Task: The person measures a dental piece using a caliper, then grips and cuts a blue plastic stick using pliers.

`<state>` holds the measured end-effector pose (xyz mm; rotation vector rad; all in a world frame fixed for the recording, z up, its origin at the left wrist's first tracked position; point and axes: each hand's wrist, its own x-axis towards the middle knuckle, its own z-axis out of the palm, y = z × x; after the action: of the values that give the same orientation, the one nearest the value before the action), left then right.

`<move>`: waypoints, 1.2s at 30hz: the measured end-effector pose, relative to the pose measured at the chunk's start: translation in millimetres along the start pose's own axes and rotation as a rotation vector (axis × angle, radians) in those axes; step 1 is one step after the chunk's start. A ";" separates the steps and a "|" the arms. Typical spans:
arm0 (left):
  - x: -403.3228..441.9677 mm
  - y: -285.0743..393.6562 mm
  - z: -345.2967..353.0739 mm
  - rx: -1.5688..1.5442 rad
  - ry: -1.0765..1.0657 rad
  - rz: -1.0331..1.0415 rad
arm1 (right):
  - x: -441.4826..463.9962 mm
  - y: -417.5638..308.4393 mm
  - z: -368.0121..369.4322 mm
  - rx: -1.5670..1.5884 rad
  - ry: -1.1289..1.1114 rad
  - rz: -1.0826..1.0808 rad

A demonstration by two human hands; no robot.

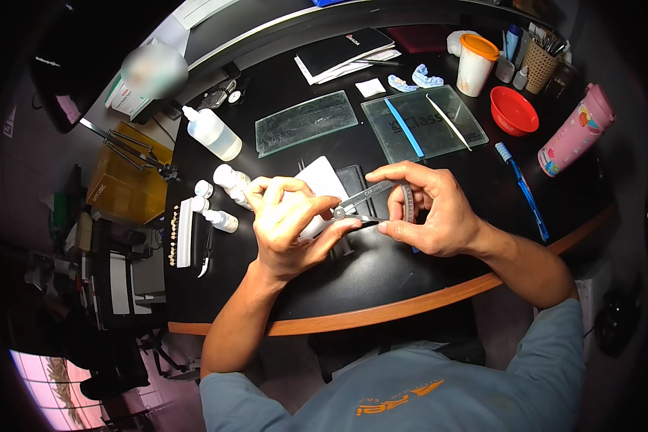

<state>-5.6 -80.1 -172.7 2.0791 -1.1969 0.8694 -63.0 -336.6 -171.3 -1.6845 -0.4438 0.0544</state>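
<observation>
- The right hand (pixel 439 216) holds the gauge (pixel 373 191) at its scale end, index finger along the upper arm and thumb under the lower one; this grip probably governs how far the arms spread.
- The left hand (pixel 288 227) has thumb and index finger narrowed about the gauge's pivot end, likely to steady it. Whether they grip the gauge itself or something small at its tips cannot be told; the fingers hide that spot.
- Both hands are raised above the table (pixel 381 291), presumably to bring the gauge's scale into clear view.
- The gauge lies between the hands, its pivot by the left fingertips, its curved scale within the right hand's grasp. Beneath and just beyond it are a white sheet (pixel 324 178) and a black case (pixel 351 180).
- Farther out, the blue tool (pixel 405 128) and the white tool (pixel 450 122) rest on a glass slab (pixel 381 147), perhaps to keep them together.
- Small bottles (pixel 222 221) stand grouped beside the left hand, seemingly within easy reach.
- The toothbrush (pixel 523 191) and the red bowl (pixel 514 111) are out past the right hand, apart from the gauge.
</observation>
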 end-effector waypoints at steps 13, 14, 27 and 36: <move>-0.5 1.1 -2.2 0.018 -0.014 0.006 | 2.7 5.2 -0.4 -0.296 0.079 -0.243; -0.9 1.0 -1.6 0.013 -0.012 0.002 | 2.6 4.9 -0.4 -0.336 0.088 -0.280; -1.1 2.2 -2.2 0.013 -0.026 -0.006 | 3.5 2.7 -2.5 -0.470 0.111 -0.428; -0.9 2.2 -1.4 0.023 -0.012 0.001 | 2.4 3.1 -1.0 -0.478 0.129 -0.405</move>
<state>-8.3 -79.5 -172.2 2.1045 -1.2001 0.8761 -59.7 -337.1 -173.6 -2.0136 -0.7330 -0.4882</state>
